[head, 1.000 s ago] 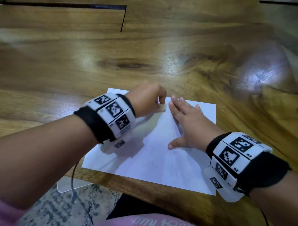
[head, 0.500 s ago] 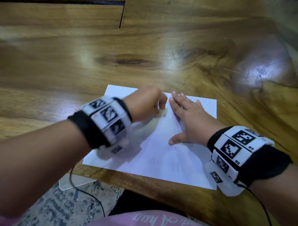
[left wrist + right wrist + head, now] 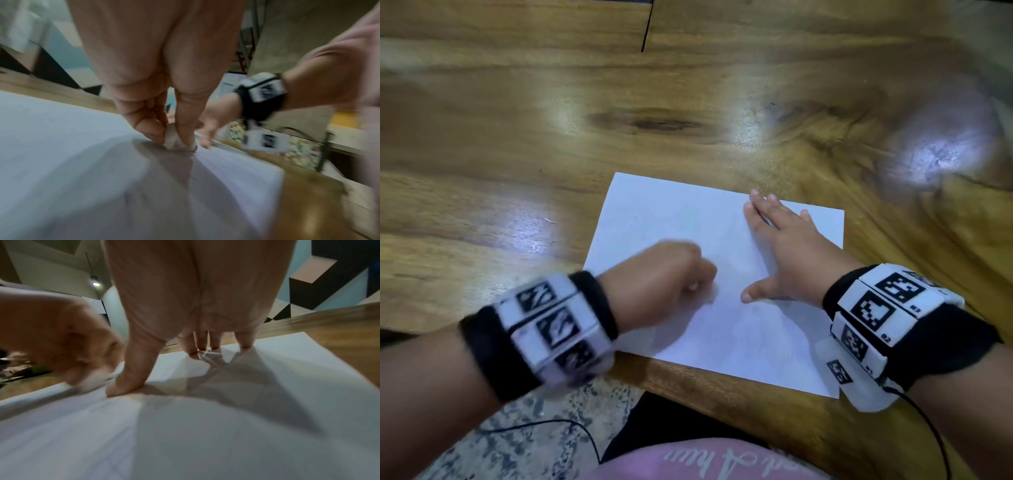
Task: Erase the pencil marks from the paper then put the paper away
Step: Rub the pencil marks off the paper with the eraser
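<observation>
A white sheet of paper [image 3: 674, 212] lies on the wooden table [image 3: 517, 137] near its front edge, with only faint pencil traces visible. My left hand [image 3: 664, 277] pinches a small white eraser [image 3: 172, 141] between thumb and fingers, its tip pressed onto the paper [image 3: 61, 129] at the sheet's middle-left. My right hand [image 3: 784, 253] lies flat with straight fingers on the right half of the paper [image 3: 267, 369], holding it down. In the right wrist view the left hand [image 3: 61, 340] is blurred beside the right thumb.
The table's front edge [image 3: 722, 387] runs just below the paper. Beneath it show a patterned floor [image 3: 482, 452], a thin black cable [image 3: 551, 425] and a pink garment [image 3: 705, 459]. A dark seam [image 3: 647, 31] crosses the far tabletop.
My left hand has slid with the eraser from the paper's top middle toward me, to the sheet's middle-left. My right hand stays flat on the paper.
</observation>
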